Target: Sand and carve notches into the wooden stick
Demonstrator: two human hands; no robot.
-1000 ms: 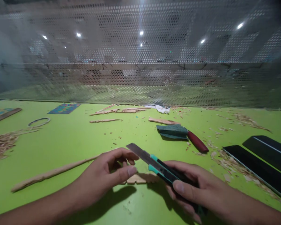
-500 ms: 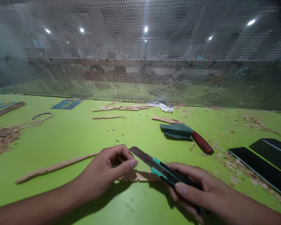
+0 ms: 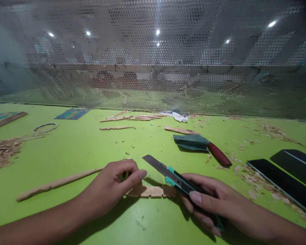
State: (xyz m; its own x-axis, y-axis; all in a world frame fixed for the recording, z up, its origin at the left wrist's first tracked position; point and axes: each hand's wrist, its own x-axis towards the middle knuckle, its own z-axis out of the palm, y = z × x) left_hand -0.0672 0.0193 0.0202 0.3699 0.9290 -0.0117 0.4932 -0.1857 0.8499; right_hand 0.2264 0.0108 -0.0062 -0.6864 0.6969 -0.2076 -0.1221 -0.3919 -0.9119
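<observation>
My right hand is wrapped round a black and teal utility knife, its blade out and pointing up and to the left. My left hand has its thumb and index finger pressed together; what they hold, if anything, is too small to make out. Beneath and between the hands is a notched flat wooden piece, its left end hidden by my left hand. A long carved stick lies to the left, its far end reaching my left hand.
A red-handled tool with a green cover and a wood strip lie beyond my right hand. Dark flat objects and shavings are at right. More shavings and a tape ring are at left; mesh stands behind.
My left hand has shifted slightly left, away from the knife blade. The blade has lifted a little, and more of the notched wooden piece shows.
</observation>
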